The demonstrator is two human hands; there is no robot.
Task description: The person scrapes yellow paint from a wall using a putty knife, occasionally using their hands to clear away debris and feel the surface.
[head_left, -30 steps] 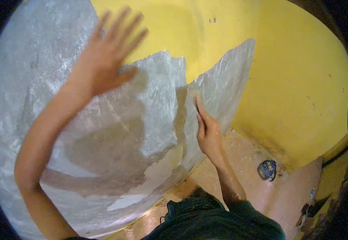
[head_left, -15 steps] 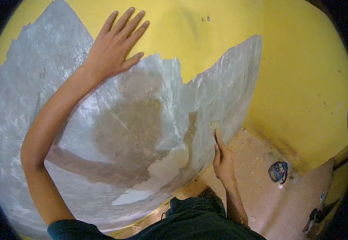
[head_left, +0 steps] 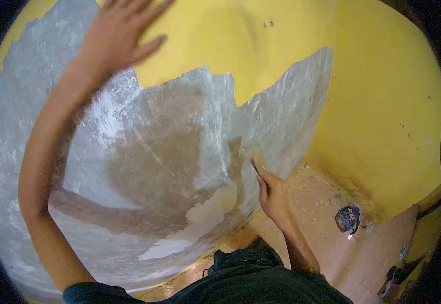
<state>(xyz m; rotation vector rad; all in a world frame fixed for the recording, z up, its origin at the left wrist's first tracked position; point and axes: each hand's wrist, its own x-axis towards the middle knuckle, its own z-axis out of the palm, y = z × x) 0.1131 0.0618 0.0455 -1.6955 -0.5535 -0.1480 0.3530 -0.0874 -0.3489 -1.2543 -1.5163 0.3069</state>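
Note:
My left hand point(head_left: 121, 33) is up at the top left with fingers spread, over the ragged edge between bare grey plaster and the yellow paint point(head_left: 195, 35); motion blurs it a little. Low on the right, my right hand point(head_left: 275, 198) grips a scraper point(head_left: 255, 158). Its blurred blade overlaps the grey plaster point(head_left: 281, 121) in this view, and the fingers cover most of its handle. Shadows of my arm and head fall across the stripped area.
A second yellow wall point(head_left: 377, 116) meets the stripped one at a corner on the right. On the tiled floor point(head_left: 321, 228) lies a dark blue object with printed markings point(head_left: 347, 219). Pale patches point(head_left: 205, 215) mark the lower plaster.
My left hand has moved up and to the left across the wall. My right hand has shifted left with the scraper.

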